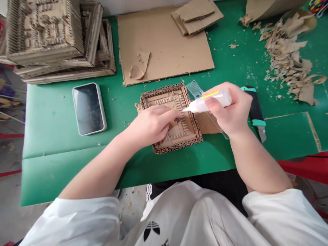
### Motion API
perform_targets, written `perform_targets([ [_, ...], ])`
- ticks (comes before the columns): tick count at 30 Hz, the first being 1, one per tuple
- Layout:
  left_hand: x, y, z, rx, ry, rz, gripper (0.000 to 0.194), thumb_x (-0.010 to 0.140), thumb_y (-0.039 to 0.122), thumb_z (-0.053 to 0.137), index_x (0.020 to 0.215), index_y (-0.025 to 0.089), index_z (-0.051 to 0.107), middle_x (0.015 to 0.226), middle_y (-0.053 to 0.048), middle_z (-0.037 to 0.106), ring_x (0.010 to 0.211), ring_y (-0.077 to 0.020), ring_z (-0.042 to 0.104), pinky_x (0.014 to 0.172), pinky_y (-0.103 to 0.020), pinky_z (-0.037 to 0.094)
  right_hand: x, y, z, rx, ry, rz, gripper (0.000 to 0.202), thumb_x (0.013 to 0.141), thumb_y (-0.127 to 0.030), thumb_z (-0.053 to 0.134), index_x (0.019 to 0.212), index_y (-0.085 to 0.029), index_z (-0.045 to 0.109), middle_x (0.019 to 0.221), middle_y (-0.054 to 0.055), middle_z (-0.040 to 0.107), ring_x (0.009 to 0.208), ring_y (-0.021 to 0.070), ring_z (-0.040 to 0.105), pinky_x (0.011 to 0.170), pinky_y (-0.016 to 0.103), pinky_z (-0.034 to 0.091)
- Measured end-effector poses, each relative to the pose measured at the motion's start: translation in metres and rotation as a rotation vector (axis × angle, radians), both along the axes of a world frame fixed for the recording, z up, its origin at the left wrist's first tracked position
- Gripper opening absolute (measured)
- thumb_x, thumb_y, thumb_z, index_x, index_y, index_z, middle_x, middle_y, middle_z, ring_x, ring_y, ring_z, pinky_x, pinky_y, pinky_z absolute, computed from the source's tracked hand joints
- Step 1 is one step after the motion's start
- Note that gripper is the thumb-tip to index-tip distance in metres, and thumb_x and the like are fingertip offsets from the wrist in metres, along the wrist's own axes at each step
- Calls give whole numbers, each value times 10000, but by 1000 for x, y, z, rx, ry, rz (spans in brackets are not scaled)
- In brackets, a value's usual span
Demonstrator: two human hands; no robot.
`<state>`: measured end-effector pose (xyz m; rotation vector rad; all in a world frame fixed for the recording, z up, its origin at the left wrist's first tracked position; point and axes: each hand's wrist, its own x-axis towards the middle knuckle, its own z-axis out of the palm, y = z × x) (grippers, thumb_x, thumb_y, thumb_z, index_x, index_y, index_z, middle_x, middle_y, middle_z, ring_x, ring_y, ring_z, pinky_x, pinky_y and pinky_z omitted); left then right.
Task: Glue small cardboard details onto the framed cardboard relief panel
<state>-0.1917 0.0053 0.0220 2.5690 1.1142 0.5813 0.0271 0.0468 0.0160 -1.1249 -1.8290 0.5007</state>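
A cardboard relief panel (191,134) with a raised corrugated rim lies on the green table. My left hand (153,123) rests over its left part, the fingers reaching toward the middle; whether they pinch a small piece is hidden. My right hand (232,108) is wrapped round a white glue bottle (214,99) with a yellow label. The bottle's nozzle points left and down, close to the fingertips of my left hand above the panel. Partly under my right hand lie a clear ruler (195,89) and a flat cardboard strip (207,123).
A phone (88,108) lies at the left, below stacked cardboard panels (51,51). Behind the panel is a large cardboard sheet (166,44) with loose pieces (198,15). A utility knife (257,111) with its blade out lies right of my right hand, near cardboard scraps (289,58).
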Motion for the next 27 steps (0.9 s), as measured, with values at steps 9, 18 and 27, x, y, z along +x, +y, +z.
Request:
perform_targets([
  [9,6,-3,-5,138,100,-35,291,768,21,353,961,155,526,656,-18,641,596,-161,605,577,-286,484,0,-1,2,9,20,-32,429,786,-653,519,705,-245,624,649,-16,665,599,120,619,487,264,447],
  [18,12,-7,-6,209,127,-46,237,808,47,370,889,160,562,696,-38,666,699,-161,637,667,-299,479,4,5,-4,-112,275,-31,311,732,-548,653,720,-237,654,631,-14,648,513,118,580,435,260,435],
  [27,23,-15,-6,196,278,-50,208,848,105,377,777,154,567,686,-29,644,676,-154,618,707,-316,467,28,35,5,-500,1020,-49,317,637,-437,669,868,-225,620,676,-23,668,611,117,621,471,216,473],
])
